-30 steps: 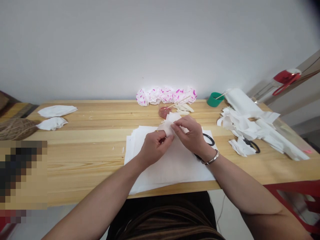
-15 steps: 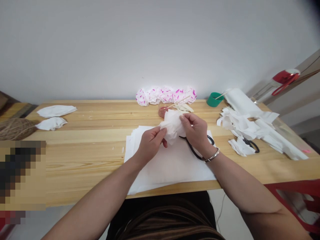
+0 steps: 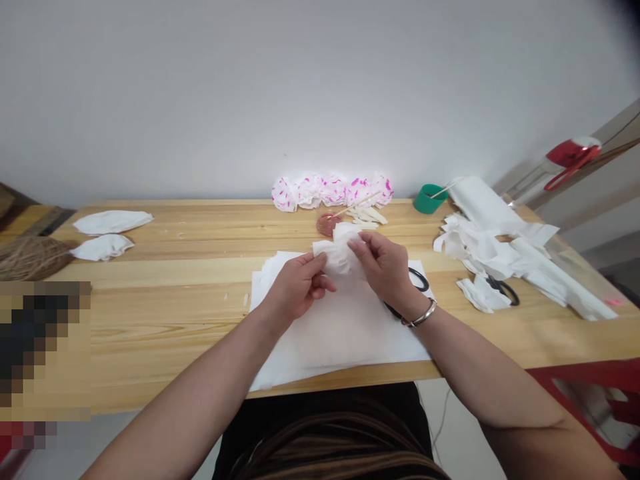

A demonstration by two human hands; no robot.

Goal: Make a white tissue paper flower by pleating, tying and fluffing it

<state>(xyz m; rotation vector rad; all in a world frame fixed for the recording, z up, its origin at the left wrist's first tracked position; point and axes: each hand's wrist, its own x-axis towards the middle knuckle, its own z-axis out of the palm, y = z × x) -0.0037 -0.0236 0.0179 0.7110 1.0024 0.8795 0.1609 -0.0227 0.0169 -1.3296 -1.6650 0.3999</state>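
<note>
Both of my hands hold a crumpled white tissue piece (image 3: 338, 253) just above a stack of white tissue sheets (image 3: 340, 333) on the wooden table (image 3: 175, 293). My left hand (image 3: 296, 287) pinches its left side with fingers closed. My right hand (image 3: 385, 267), a silver bangle on its wrist, grips the right side. Black scissors (image 3: 413, 283) lie on the sheets, partly hidden under my right hand.
Along the far edge lie white tissue flowers with pink marks (image 3: 331, 190), a small pink dish with a stick (image 3: 327, 223) and a green cup (image 3: 430, 199). White paper scraps (image 3: 500, 250) cover a second pair of scissors at right. Two tissue pieces (image 3: 107, 233) and twine (image 3: 27, 257) lie left.
The tissue piece was lifted and spread half a second ago; now both hands have come down slightly and bunched it tighter between them.
</note>
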